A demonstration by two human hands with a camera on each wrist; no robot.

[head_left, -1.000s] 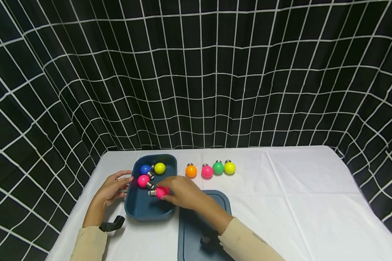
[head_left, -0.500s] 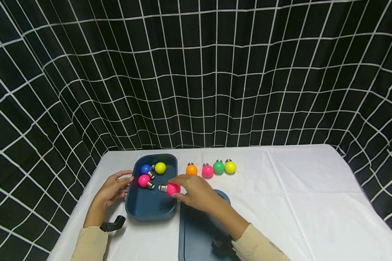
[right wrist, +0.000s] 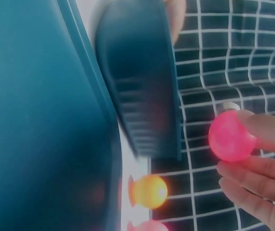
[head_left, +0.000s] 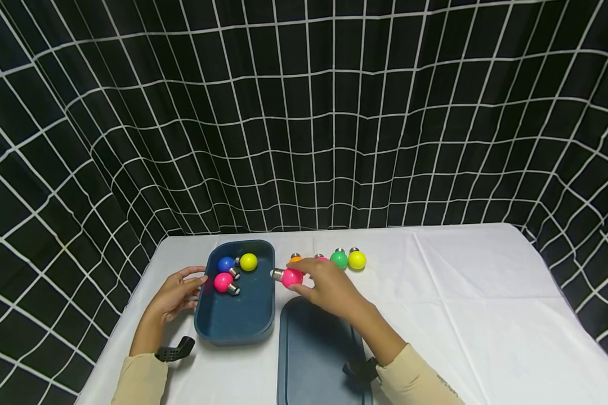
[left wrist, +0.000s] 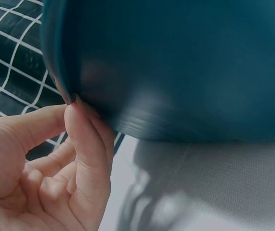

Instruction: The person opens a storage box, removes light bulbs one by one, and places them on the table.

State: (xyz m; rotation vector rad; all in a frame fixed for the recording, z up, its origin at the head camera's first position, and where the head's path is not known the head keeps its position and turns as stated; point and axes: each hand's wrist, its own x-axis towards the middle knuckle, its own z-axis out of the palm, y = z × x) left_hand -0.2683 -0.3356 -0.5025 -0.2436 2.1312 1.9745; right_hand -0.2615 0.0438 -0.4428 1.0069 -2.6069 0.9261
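Note:
My right hand pinches a pink light bulb by its round glass, metal base pointing left, above the gap between the blue bin and the flat lid. In the right wrist view the pink bulb sits between thumb and fingers. My left hand holds the left rim of the blue plastic bin; in the left wrist view thumb and finger pinch that rim. Inside the bin lie a blue bulb, a yellow bulb and another pink bulb.
Behind my right hand, a row on the white cloth holds an orange bulb, a partly hidden pink bulb, a green bulb and a yellow bulb. The blue lid lies right of the bin. A black gridded curtain surrounds the table.
My right hand has lifted the pink bulb out of the bin and carried it right and away from me, past the bin's right rim. The left hand stays on the bin.

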